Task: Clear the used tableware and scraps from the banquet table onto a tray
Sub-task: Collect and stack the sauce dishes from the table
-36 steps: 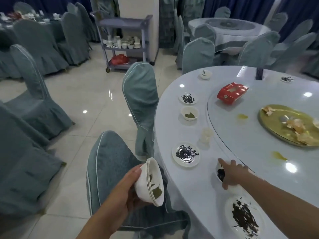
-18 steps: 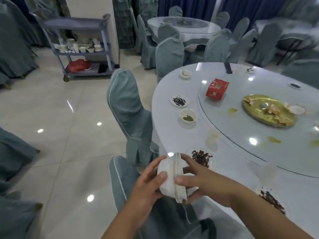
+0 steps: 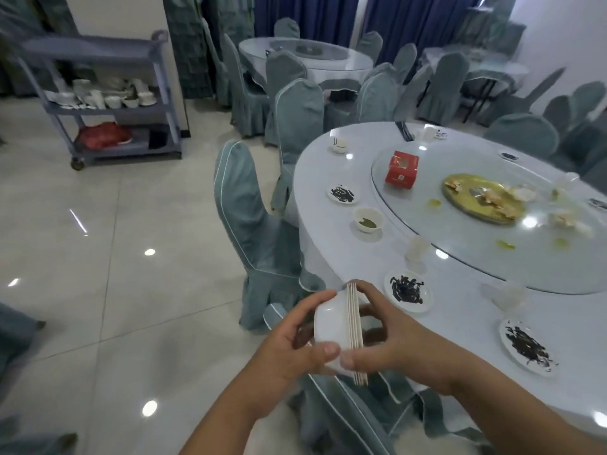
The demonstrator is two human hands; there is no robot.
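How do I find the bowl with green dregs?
Find the round table on the right and follow its left edge, just outside the glass turntable. The small bowl sits between the far saucer and near saucer. Both are flat with black scraps; it is deep, with green dregs.

Even, cool indoor light, ceiling lamps mirrored as white spots on the glossy floor and table, soft faint shadows, wide-angle bending at edges, cart slightly blurred.
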